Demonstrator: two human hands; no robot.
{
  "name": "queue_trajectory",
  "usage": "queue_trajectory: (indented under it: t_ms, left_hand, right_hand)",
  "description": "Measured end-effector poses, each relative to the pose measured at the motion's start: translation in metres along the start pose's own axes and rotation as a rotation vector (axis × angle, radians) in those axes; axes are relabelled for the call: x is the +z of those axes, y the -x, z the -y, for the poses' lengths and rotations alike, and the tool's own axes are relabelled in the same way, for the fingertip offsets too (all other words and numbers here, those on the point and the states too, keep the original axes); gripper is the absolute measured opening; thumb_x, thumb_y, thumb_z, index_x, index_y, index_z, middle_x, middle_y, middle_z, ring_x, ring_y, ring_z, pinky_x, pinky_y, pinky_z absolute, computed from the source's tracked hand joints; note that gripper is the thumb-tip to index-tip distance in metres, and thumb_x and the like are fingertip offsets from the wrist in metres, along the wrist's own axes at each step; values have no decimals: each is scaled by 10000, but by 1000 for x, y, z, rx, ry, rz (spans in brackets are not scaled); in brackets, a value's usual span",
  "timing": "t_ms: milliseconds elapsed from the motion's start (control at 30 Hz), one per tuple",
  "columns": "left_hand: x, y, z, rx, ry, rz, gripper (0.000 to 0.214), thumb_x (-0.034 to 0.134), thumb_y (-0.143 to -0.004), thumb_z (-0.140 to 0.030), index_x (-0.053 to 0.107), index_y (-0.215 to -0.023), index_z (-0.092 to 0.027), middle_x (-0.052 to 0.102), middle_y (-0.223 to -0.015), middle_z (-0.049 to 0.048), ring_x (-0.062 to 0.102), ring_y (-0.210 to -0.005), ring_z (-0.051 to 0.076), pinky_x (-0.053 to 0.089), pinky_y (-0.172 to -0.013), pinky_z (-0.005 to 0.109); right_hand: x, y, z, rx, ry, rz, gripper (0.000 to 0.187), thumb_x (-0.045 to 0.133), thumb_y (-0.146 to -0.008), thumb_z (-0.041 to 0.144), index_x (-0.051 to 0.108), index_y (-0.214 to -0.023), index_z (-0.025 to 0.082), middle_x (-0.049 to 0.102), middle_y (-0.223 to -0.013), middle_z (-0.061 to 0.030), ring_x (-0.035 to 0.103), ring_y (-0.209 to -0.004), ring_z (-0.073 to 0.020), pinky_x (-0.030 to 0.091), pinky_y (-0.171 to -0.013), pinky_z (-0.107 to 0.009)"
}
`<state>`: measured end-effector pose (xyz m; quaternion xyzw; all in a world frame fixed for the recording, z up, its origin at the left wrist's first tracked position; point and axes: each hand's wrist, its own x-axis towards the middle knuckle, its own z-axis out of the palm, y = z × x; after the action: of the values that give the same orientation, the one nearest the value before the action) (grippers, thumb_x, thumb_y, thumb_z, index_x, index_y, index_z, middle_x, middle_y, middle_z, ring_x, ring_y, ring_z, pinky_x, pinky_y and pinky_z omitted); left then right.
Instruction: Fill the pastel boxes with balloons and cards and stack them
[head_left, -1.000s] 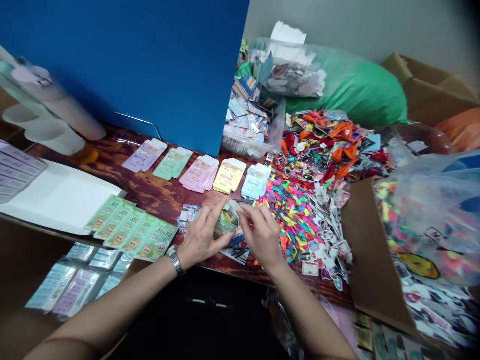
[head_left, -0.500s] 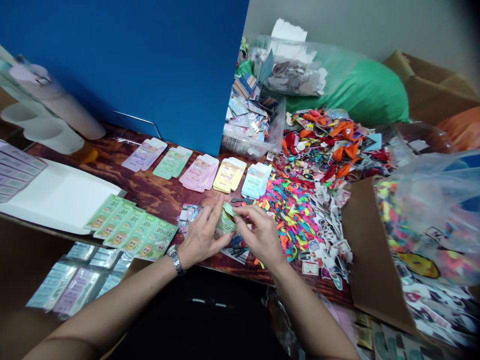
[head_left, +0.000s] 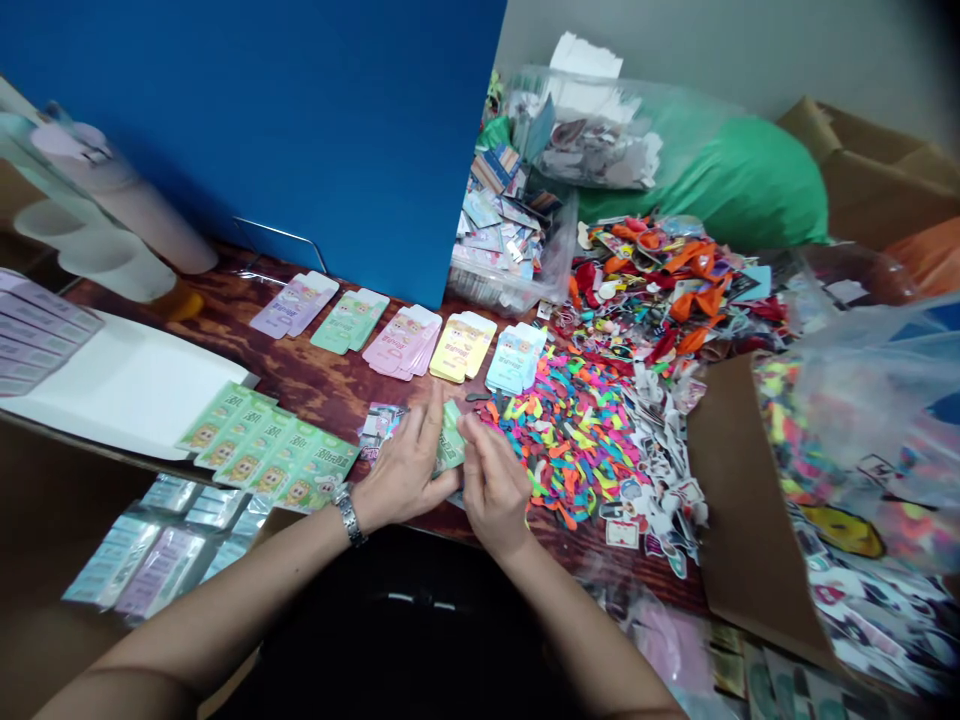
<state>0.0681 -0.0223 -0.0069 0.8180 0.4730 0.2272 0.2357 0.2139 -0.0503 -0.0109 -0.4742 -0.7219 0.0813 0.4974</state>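
Observation:
A small green card packet (head_left: 451, 440) with dark lettering is held just above the front of the table, between my two hands. My left hand (head_left: 405, 462), with a metal watch at its wrist, grips the packet's left side with thumb and fingers. The fingers of my right hand (head_left: 495, 480) are curled, and their tips press on its upper right edge. Part of the packet is hidden by both hands. Left of my left hand lies a shiny printed sachet (head_left: 377, 428), and a small dark object (head_left: 475, 397) sits beyond the packet.
Purple (head_left: 294, 304), green (head_left: 349, 321), pink (head_left: 403, 342), yellow (head_left: 463, 346) and blue packets (head_left: 516, 358) line the back. Overlapping green packets (head_left: 277, 455) rest on a white tray (head_left: 127, 385). Colourful small pieces (head_left: 577, 430) and a cardboard box (head_left: 742, 500) are right.
The green packet's top flap, lifted half a second ago, now lies down against it. My right hand has moved slightly left and its fingers have curled in more. The left hand stays on the packet.

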Motion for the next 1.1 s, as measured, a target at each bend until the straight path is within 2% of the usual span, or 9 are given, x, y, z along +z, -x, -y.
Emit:
queue_trajectory:
  t_ms: [133,300,533,667,767,833,900,967,1100]
  left_hand:
    - [-10,12,3,-47,63,23,979,516,-870,-337,-193,-1512,-129,447,-1245,192,502,-1105,306,484,-925,478]
    - [-38,60,12,-106,31,129,780,460,-931,-273,-10,-1552,-246,471,-1297,144,585,-1052,228,531,-888,372]
    - [-48,108,32,-246,-345,14,572,398,-975,-278,216,-1515,-244,545,-1200,125,643,-914,200,561,-701,290]
    - [-63,116,37,-209,-448,-79,518,450,-968,-378,356,-1448,-209,572,-1156,121,626,-964,221,541,-650,273]
    - [-91,120,61,-251,-494,-268,532,492,-940,-456,445,-1392,-180,592,-1129,129,599,-994,237,533,-746,313]
    - [-112,121,89,-410,-575,-364,556,445,-945,-499,479,-1376,-150,593,-1145,156,565,-1042,282,511,-828,381]
    - [-130,121,118,-561,-578,-315,619,355,-958,-532,441,-1414,-124,564,-1229,187,523,-1118,328,477,-895,445]
    - [-142,120,140,-607,-513,-198,646,291,-966,-541,422,-1427,-108,582,-1219,187,518,-1135,330,444,-945,462]
    - [-145,116,143,-622,-362,-138,657,297,-952,-571,434,-1418,-128,646,-1054,136,575,-1022,297,451,-916,442]
  right_hand:
    - [9,4,5,-17,-43,55,546,474,-945,77,407,-1471,208,628,-1306,-116,579,-1240,-224,511,-1033,-421]
    - [26,8,5,99,-237,317,434,494,-958,143,506,-1381,240,637,-1277,-82,589,-1204,-193,503,-1028,-387]
    - [66,11,22,12,-228,529,432,465,-964,176,476,-1396,195,630,-1248,-122,577,-1175,-225,489,-1014,-407]
    - [69,12,29,143,-252,670,519,480,-955,205,376,-1463,193,664,-1111,-112,638,-1041,-224,535,-917,-384]
    - [70,17,33,308,-364,800,660,508,-945,233,201,-1529,203,688,-944,-44,677,-832,-182,560,-802,-335]
    - [72,21,35,379,-386,819,696,505,-948,255,143,-1539,198,684,-921,-32,674,-775,-166,556,-751,-310]
    - [74,22,36,403,-368,818,689,498,-952,275,146,-1538,192,682,-910,-30,672,-773,-165,546,-729,-297]
    - [76,21,37,408,-344,830,682,498,-953,289,159,-1537,191,681,-892,-25,669,-761,-164,538,-715,-291]
    - [84,16,41,410,-331,839,695,503,-948,293,152,-1538,180,682,-856,-16,666,-720,-162,535,-694,-291]
